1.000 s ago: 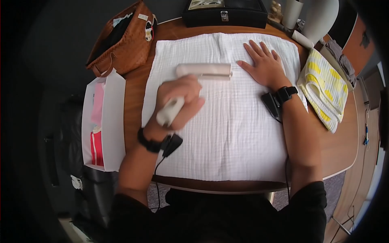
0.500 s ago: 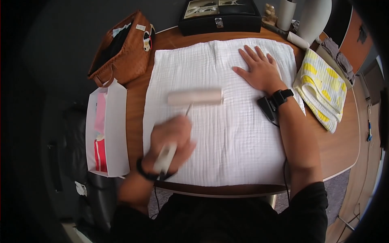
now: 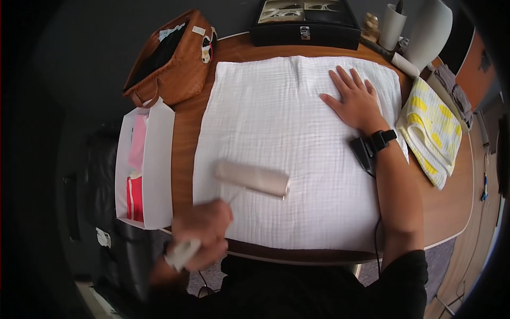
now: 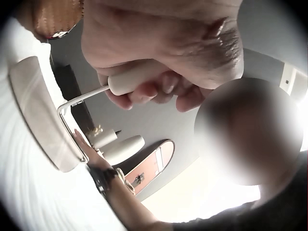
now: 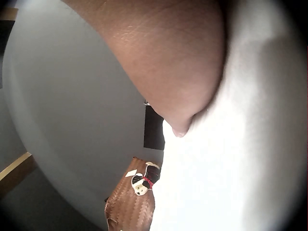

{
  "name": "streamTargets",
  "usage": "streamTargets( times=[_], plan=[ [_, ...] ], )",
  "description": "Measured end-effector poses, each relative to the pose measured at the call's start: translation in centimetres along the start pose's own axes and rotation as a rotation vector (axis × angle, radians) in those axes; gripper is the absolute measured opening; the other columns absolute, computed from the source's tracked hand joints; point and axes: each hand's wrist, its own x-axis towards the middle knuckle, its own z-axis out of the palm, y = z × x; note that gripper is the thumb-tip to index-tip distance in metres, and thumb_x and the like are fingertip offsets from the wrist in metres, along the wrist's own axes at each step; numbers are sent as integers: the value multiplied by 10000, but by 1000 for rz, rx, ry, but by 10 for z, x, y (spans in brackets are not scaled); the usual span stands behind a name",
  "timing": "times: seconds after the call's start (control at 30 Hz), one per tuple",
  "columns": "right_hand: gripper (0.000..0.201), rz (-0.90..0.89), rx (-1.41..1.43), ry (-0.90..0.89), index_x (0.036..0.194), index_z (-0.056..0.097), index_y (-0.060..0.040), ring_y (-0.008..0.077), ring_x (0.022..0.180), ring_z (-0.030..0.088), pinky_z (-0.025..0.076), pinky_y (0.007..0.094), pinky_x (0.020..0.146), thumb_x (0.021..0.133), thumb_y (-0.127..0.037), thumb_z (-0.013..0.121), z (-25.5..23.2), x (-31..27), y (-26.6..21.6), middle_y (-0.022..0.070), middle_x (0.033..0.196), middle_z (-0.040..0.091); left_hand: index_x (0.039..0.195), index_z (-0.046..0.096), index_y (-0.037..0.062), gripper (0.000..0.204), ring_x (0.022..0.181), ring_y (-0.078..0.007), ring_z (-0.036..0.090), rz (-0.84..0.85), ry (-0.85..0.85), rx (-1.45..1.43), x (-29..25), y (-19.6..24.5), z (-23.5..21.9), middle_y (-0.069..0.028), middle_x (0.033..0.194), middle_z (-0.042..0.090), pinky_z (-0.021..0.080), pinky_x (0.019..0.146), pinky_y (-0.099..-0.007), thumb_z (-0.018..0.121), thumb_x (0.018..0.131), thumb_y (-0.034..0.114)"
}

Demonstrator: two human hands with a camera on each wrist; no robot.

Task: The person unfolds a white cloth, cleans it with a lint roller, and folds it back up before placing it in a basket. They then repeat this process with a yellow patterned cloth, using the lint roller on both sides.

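Observation:
A white gauzy cloth lies spread over the wooden table. My left hand grips the pale handle of a lint roller, its fingers curled round it. The roller's wide cylinder is over the lower left part of the cloth, slightly blurred. In the left wrist view the bent metal rod runs from the handle to the cylinder, which lies against the cloth. My right hand rests flat with spread fingers on the cloth's upper right part. Its heel and thumb press the fabric in the right wrist view.
Left of the cloth stand a brown woven basket and a white box with pink and red fabric. A black case with glasses sits at the back. On the right lies a folded yellow-and-white cloth, near a white vase.
My left hand has drawn the lint roller toward the table's front edge, from the upper part of the cloth to the lower left. My right hand stays on the cloth.

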Motion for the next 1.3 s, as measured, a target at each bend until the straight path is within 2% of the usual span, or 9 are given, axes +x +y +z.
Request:
streamTargets(
  times=[0.13, 0.3, 0.5, 0.6, 0.8, 0.87, 0.93, 1.1, 1.3],
  plan=[
    [824, -22, 7, 28, 1678, 449, -195, 327, 1662, 266, 210, 587, 1326, 1047, -722, 492, 1, -1, 1, 61, 1773, 370, 708, 468, 37, 276, 717, -308, 591, 93, 81, 188, 60, -60, -29, -104, 760, 562, 544, 727, -409, 701, 809, -72],
    [818, -25, 20, 39, 1673, 457, -189, 329, 1660, 272, 211, 587, 1323, 1047, -714, 500, 0, -2, 1, 67, 1768, 379, 682, 437, 27, 330, 699, -167, 517, 161, 87, 161, 149, -121, -63, -54, 715, 534, 511, 819, -357, 682, 893, -40],
    [820, -34, 32, 39, 1672, 458, -189, 320, 1660, 272, 205, 588, 1327, 1050, -722, 489, 0, -2, 3, 60, 1768, 380, 691, 480, 13, 325, 666, -125, 500, 128, 200, 411, 197, -164, -90, -26, 719, 539, 407, 625, -318, 734, 892, 1],
    [821, -35, 31, 46, 1672, 459, -194, 314, 1662, 268, 208, 586, 1329, 1050, -729, 481, 3, -3, 4, 53, 1769, 378, 695, 487, 15, 315, 670, -121, 501, 96, 168, 365, 189, -152, -92, -27, 717, 545, 406, 625, -315, 738, 887, -1],
    [814, -13, 24, 41, 1677, 452, -211, 297, 1666, 257, 209, 578, 1334, 1053, -734, 466, 3, -3, 3, 38, 1774, 369, 674, 462, 26, 305, 714, -279, 553, 113, 35, 303, 107, -104, -75, -88, 719, 540, 536, 843, -419, 700, 799, -117],
    [812, -2, 16, 36, 1681, 444, -216, 292, 1668, 252, 206, 575, 1336, 1056, -734, 459, 3, -2, 3, 35, 1776, 364, 680, 458, 56, 315, 701, -267, 540, 196, -55, 343, 82, -75, -59, -70, 727, 546, 524, 821, -443, 697, 858, -48],
    [811, 6, 10, 24, 1686, 435, -219, 290, 1669, 248, 203, 573, 1337, 1059, -734, 451, 2, -2, 2, 33, 1778, 361, 634, 406, 76, 377, 688, -289, 556, 82, -70, 347, 54, -44, -41, -71, 703, 534, 533, 804, -486, 710, 746, -116],
    [818, 16, 13, -18, 1696, 415, -227, 282, 1676, 227, 190, 564, 1342, 1061, -742, 434, -2, -2, 0, 26, 1789, 336, 635, 432, 91, 361, 679, -276, 564, -54, -91, 216, -3, 4, -20, -44, 679, 542, 536, 787, -498, 739, 707, -85],
    [819, 23, 7, -24, 1700, 406, -230, 277, 1682, 207, 180, 559, 1346, 1062, -744, 428, 1, -1, -1, 21, 1797, 319, 653, 457, 66, 307, 707, -281, 530, 8, -26, 236, 7, -24, -25, -64, 716, 527, 521, 860, -501, 713, 735, -83]
  ],
)
